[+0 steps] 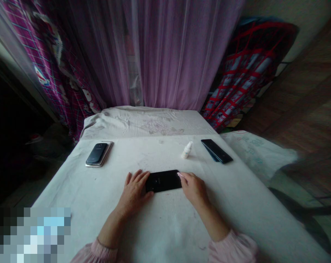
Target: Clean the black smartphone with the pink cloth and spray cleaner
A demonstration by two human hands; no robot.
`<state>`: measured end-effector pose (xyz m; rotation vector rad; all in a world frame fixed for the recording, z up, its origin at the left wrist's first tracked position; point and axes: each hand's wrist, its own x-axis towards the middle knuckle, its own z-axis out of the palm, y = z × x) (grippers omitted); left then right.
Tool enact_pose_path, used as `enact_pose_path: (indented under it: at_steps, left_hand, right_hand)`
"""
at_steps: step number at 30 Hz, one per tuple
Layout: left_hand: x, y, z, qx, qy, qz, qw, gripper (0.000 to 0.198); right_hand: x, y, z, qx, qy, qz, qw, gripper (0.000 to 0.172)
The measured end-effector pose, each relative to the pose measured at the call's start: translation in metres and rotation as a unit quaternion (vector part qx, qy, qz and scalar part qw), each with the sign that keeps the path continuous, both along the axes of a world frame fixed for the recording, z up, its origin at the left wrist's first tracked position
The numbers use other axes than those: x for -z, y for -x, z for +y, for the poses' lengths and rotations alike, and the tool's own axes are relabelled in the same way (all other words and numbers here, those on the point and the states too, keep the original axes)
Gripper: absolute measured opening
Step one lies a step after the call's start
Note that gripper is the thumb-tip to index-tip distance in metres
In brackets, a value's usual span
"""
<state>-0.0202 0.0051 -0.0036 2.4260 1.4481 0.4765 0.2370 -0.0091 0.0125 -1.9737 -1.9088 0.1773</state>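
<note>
A black smartphone (165, 180) lies flat and lengthwise across the white-covered table in front of me. My left hand (136, 188) grips its left end, with fingertips at the upper corner and the thumb at the lower edge. At the right end, my right hand (194, 187) is closed in a pinch, its fingertips against the phone. A small pale pinkish-white bit (179, 175) shows at those fingertips; its kind is too small to make out. Beyond the right hand stands a small white bottle (187, 150) with a pointed top.
Stacked phones (96, 153) lie at the far left of the table (154, 226), and two dark phones (217, 151) overlap at the far right. Purple curtains (179, 54) hang behind the table. A white plastic bag (255, 149) sits beyond its right edge.
</note>
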Motion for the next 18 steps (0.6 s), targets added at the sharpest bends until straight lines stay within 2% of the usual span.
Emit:
enact_pose_path:
  at_steps: [4,11,18]
  left_hand:
    - [0.005,0.001,0.001,0.000,-0.004,-0.012,1.000,0.067]
    - [0.003,0.001,0.002,-0.008,0.019,-0.047,0.999,0.089]
    - [0.006,0.000,0.002,-0.024,0.012,-0.062,0.998,0.100]
  right_hand:
    - [0.004,-0.005,-0.010,-0.017,-0.009,0.013,1.000,0.027]
    - [-0.004,0.010,0.026,0.000,-0.011,-0.025,1.000,0.028]
    - [-0.010,0.041,0.032,-0.102,-0.019,-0.052,0.993,0.026]
